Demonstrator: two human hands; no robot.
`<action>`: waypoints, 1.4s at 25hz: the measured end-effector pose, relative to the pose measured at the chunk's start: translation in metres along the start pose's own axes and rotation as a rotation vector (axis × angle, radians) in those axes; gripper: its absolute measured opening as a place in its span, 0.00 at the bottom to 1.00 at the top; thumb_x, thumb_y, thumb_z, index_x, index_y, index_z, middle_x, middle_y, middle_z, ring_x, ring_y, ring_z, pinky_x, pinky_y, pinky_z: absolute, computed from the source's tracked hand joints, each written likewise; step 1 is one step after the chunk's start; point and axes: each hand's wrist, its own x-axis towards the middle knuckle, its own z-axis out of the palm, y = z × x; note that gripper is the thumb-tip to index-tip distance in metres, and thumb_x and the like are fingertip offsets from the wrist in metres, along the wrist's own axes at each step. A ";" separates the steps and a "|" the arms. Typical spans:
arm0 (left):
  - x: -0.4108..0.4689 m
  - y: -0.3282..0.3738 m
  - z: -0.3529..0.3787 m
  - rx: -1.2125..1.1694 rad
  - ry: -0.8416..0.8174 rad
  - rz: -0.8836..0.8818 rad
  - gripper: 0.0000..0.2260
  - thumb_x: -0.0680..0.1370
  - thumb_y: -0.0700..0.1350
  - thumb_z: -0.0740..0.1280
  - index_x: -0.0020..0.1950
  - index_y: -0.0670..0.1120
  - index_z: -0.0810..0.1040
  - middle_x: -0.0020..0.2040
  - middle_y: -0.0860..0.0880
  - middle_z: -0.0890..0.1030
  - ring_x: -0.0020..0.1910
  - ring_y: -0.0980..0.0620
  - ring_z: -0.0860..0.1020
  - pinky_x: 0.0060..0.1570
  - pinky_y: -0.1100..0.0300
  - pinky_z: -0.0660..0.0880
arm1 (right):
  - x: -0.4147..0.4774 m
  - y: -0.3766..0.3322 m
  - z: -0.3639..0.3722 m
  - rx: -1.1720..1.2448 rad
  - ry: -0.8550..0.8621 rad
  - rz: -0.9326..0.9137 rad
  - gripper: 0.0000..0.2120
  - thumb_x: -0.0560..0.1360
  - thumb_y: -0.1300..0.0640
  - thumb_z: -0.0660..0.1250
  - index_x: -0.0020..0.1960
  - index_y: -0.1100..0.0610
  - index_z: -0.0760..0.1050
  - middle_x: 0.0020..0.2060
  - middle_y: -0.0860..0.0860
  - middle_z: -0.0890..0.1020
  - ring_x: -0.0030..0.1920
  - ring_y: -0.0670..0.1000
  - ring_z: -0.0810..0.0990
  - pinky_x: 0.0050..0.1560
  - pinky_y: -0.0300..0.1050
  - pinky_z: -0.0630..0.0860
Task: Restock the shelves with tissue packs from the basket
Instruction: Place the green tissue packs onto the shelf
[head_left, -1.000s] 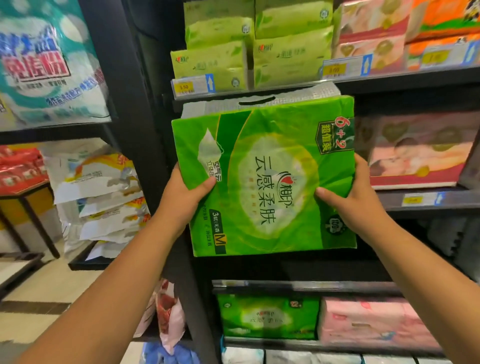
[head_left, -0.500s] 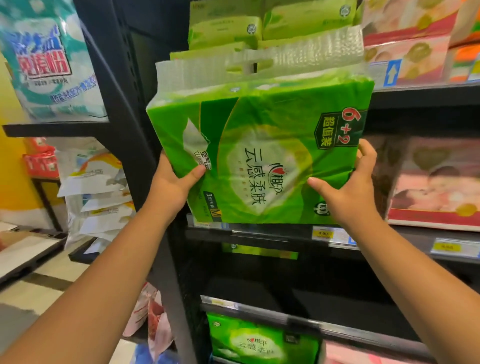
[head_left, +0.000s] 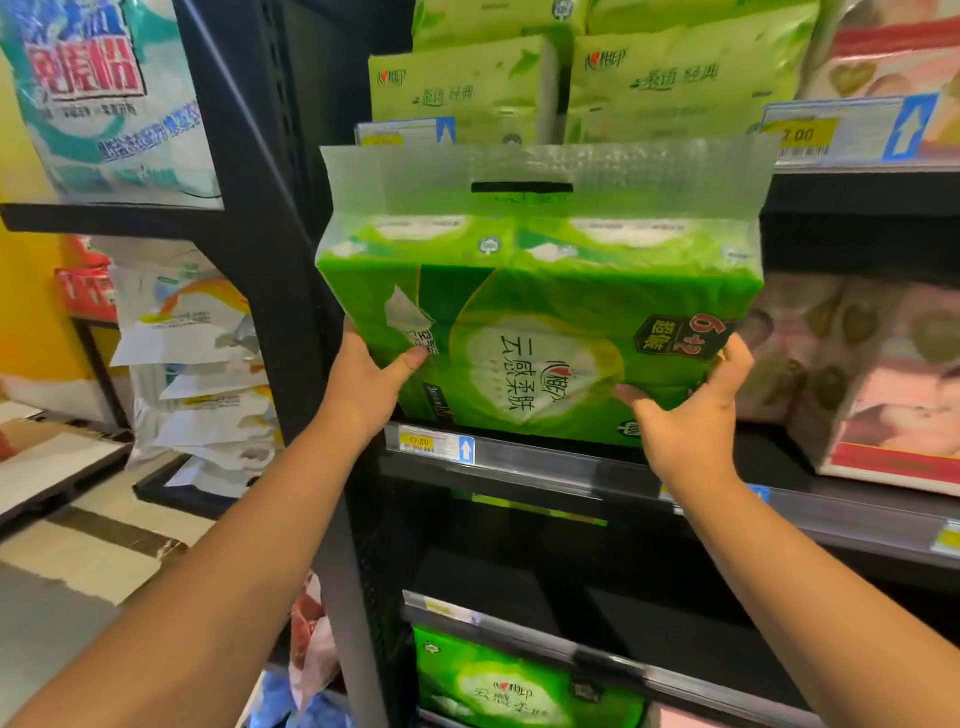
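Note:
A big green tissue pack (head_left: 540, 332) with a clear plastic carry handle on top is tilted back over the front edge of the middle shelf (head_left: 524, 462). My left hand (head_left: 371, 382) grips its lower left side, thumb on the front face. My right hand (head_left: 685, 415) holds its lower right corner, fingers along the side. The pack's bottom edge sits at the shelf's price rail. The basket is out of view.
Pale green tissue packs (head_left: 582, 78) fill the shelf above. Pink tissue packs (head_left: 872, 379) stand to the right on the same shelf. Another green pack (head_left: 509, 686) lies on a lower shelf. A black upright post (head_left: 291, 312) borders the left side; bagged goods (head_left: 197, 374) stand beyond it.
Both hands have raised the pack and pushed it forward onto the middle shelf, tipping its top backward. The view has moved closer to the shelf.

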 end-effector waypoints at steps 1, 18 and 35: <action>0.003 -0.005 -0.001 0.013 -0.012 -0.002 0.31 0.75 0.42 0.72 0.73 0.49 0.61 0.57 0.59 0.74 0.61 0.57 0.72 0.59 0.64 0.67 | -0.002 0.003 0.006 0.003 0.008 0.019 0.42 0.68 0.67 0.76 0.72 0.60 0.53 0.58 0.49 0.70 0.54 0.43 0.72 0.50 0.19 0.63; 0.026 -0.038 0.033 0.338 -0.077 0.150 0.57 0.68 0.52 0.77 0.77 0.50 0.33 0.77 0.40 0.43 0.75 0.41 0.57 0.68 0.56 0.61 | 0.018 0.011 0.050 -0.220 0.001 0.181 0.60 0.60 0.53 0.82 0.78 0.54 0.45 0.74 0.53 0.60 0.72 0.51 0.63 0.63 0.37 0.61; 0.042 -0.043 0.067 1.032 -0.235 0.360 0.55 0.64 0.69 0.71 0.76 0.61 0.36 0.76 0.47 0.30 0.75 0.39 0.32 0.70 0.36 0.36 | 0.030 0.007 0.085 -0.695 -0.030 0.079 0.56 0.65 0.43 0.77 0.78 0.57 0.46 0.75 0.66 0.51 0.75 0.67 0.50 0.73 0.64 0.46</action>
